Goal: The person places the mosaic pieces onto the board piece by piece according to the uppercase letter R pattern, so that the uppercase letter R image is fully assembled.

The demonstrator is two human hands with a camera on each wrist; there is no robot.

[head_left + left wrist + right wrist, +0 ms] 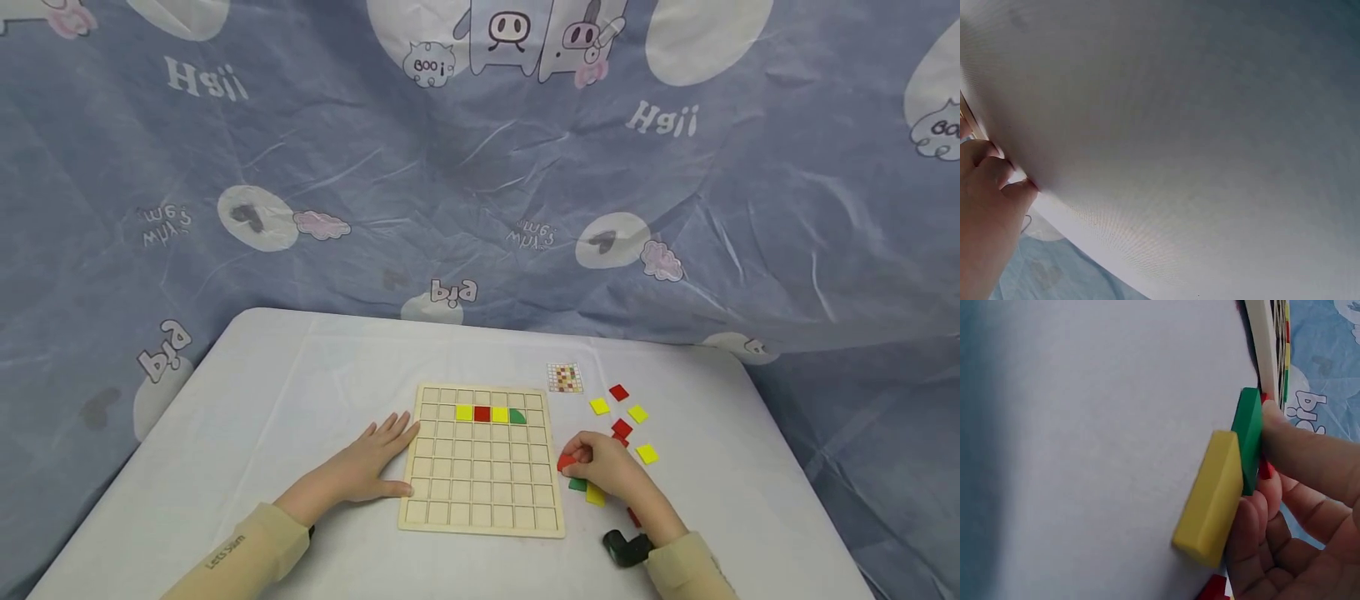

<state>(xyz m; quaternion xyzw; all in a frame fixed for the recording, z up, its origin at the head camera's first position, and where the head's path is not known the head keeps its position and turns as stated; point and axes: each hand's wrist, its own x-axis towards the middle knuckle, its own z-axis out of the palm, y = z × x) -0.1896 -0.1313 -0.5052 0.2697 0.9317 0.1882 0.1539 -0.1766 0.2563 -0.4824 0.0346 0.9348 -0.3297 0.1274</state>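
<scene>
A square wooden grid board lies on the white table. One upper row holds a yellow, a red and a yellow square tile, then a green tile with a rounded corner. My left hand rests with spread fingers along the board's left edge. Just off the right edge, my right hand pinches a red tile between thumb and fingers. Below these fingertips are a green tile and a yellow tile; the right wrist view shows the yellow tile side-on beside the fingers.
A small printed pattern card lies past the board's upper right corner. Loose red and yellow tiles are scattered right of it and around my right hand. A black device sits at my right wrist. Patterned blue cloth hangs behind the table.
</scene>
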